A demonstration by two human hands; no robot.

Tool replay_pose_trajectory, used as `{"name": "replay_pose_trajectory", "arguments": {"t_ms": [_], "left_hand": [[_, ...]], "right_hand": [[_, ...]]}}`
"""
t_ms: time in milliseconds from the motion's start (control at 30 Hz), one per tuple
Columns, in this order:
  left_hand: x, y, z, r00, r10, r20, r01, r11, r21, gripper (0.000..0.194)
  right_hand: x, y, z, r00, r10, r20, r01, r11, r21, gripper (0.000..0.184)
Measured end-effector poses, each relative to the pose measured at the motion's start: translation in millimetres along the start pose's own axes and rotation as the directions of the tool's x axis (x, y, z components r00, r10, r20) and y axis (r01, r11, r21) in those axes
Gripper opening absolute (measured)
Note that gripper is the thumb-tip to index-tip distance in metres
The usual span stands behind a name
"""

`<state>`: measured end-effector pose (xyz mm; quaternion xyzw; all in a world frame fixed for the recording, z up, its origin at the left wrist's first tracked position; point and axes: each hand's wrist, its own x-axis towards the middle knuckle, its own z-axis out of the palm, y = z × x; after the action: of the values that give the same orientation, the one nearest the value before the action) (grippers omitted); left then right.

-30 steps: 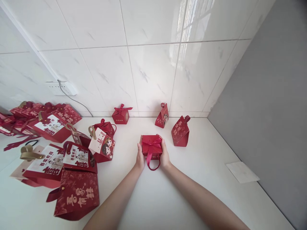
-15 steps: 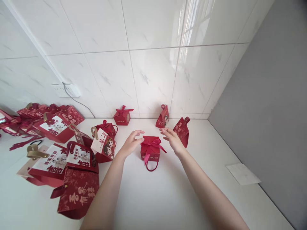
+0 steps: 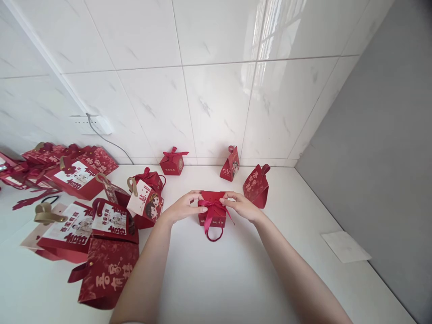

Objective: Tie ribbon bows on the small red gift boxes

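Observation:
A small red gift box with a bright ribbon bow stands on the white table in front of me. A dark red cord handle loops out at its near side. My left hand grips the left side of the box, thumb at the bow and fingers around the back corner. On the opposite side my right hand has its fingers closed at the box's right upper edge, thumb by the ribbon. Fingertips hide parts of the lid and the bow.
Several red gift boxes, one a patterned box, crowd the left side. Near the wall stand a ribboned box, a triangular box and another handled box. A white sheet lies right; a cable hangs from the socket.
Both hands have moved inward and down from beside the box and now grip its two sides at the bow. The box itself stays in place.

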<state>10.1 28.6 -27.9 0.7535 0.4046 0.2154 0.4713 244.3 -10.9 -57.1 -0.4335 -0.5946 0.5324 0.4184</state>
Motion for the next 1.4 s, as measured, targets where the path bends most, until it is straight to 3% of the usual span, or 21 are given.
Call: {"name": "replay_pose_trajectory", "arguments": {"t_ms": [133, 233, 367, 533, 733, 900, 1033, 1133, 1267, 1400], "left_hand": [[1, -4, -3.3, 0.990, -0.092, -0.111, 0.090, 0.996, -0.025, 0.032], [1, -4, -2.9, 0.983, -0.107, -0.149, 0.115, 0.992, 0.048, 0.038], [2, 1, 1.0, 0.980, -0.052, -0.191, 0.105, 0.955, 0.276, 0.047], [6, 7, 10.1, 0.958, 0.067, -0.279, 0.099, 0.835, 0.541, 0.058], [10, 2, 16.1, 0.948, 0.164, -0.274, 0.062, 0.749, 0.660, 0.058], [10, 1, 14.8, 0.958, 0.141, -0.249, 0.050, 0.773, 0.632, 0.057], [5, 5, 8.6, 0.985, -0.016, -0.174, 0.079, 0.928, 0.365, 0.056], [0, 11, 3.0, 0.990, -0.068, -0.124, 0.093, 0.974, 0.207, 0.054], [-4, 19, 2.6, 0.997, -0.048, -0.067, 0.064, 0.962, 0.264, 0.049], [-1, 20, 10.0, 0.998, -0.019, 0.062, 0.000, 0.952, 0.306, 0.057]], "right_hand": [[0, 1, -3, 1.000, 0.014, -0.006, -0.015, 0.999, -0.037, 0.039], [0, 5, -6, 1.000, 0.023, 0.002, -0.023, 0.998, -0.056, 0.039], [1, 11, -8, 0.999, 0.041, 0.031, -0.038, 0.994, -0.103, 0.037], [0, 9, -9, 0.997, 0.043, 0.066, -0.032, 0.987, -0.159, 0.036], [-1, 6, -8, 0.998, 0.025, 0.066, -0.012, 0.980, -0.197, 0.036], [-2, 6, -8, 0.999, 0.020, 0.049, -0.008, 0.975, -0.220, 0.035], [-5, 0, -12, 0.999, -0.007, 0.052, 0.016, 0.985, -0.172, 0.038], [-10, -10, -14, 0.994, 0.024, 0.106, -0.010, 0.991, -0.133, 0.039], [-15, -21, -11, 0.988, 0.085, 0.127, -0.068, 0.989, -0.134, 0.039], [-14, -21, -6, 0.990, 0.076, 0.115, -0.059, 0.988, -0.141, 0.045]]}}
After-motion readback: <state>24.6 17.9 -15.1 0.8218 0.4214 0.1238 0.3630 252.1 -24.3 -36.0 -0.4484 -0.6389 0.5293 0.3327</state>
